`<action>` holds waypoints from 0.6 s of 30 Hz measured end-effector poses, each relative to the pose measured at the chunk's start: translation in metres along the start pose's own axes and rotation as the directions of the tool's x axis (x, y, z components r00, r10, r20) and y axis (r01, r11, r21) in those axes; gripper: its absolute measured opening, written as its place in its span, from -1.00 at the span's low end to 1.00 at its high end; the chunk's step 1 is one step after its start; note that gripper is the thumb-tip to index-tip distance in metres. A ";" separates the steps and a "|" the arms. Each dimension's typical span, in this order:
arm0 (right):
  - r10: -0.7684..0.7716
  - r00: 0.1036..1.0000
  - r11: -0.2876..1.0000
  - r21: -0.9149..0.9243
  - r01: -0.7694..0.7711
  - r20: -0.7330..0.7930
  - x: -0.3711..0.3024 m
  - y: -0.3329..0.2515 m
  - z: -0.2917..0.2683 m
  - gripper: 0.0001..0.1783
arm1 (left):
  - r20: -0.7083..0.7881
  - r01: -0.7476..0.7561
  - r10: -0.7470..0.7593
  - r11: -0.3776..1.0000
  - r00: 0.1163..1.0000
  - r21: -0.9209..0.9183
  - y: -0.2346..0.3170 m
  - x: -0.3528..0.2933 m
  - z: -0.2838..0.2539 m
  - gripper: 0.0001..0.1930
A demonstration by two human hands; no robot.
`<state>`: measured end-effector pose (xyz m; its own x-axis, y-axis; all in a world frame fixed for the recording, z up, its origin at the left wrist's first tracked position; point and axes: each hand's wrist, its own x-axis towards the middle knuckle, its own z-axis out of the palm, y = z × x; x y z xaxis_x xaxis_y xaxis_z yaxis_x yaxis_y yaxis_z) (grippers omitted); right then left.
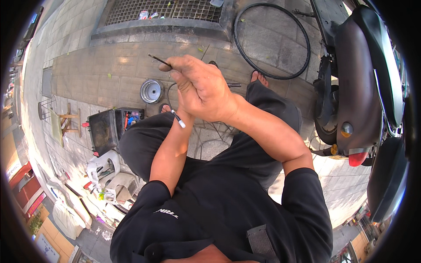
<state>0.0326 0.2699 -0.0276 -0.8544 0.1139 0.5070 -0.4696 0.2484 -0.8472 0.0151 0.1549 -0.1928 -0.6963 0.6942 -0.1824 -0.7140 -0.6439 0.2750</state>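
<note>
My right hand (206,87) is raised in front of me, its fingers pinched on a thin dark strip (157,58) that points up to the left. My left forearm (169,162) runs up behind it, and the left hand is mostly hidden there, so its grip does not show. A thin dark hose (169,97) with a white tip (181,124) curves down beside my left wrist. Just right of my right hand, the end of a dark rod (234,85) sticks out.
A black tyre (236,37) lies on the paving at far right, near a metal grate (162,12). A parked scooter (357,83) stands at right. Left are a silver round metal part (152,91), an open toolbox (103,131), a wooden stool (66,122) and a white plastic chair (103,164).
</note>
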 end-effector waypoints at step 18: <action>-0.143 0.905 0.990 -0.071 0.125 -0.401 0.016 -0.018 -0.069 -0.80 | -0.090 0.203 -0.188 0.960 0.978 0.194 -0.015 -0.001 0.027 -0.45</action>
<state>0.0428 0.3335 0.0066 -0.6168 0.4529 0.6437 -0.5559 0.3284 -0.7637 0.0290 0.1724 -0.1714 -0.5530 0.7711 -0.3155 -0.8124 -0.4150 0.4097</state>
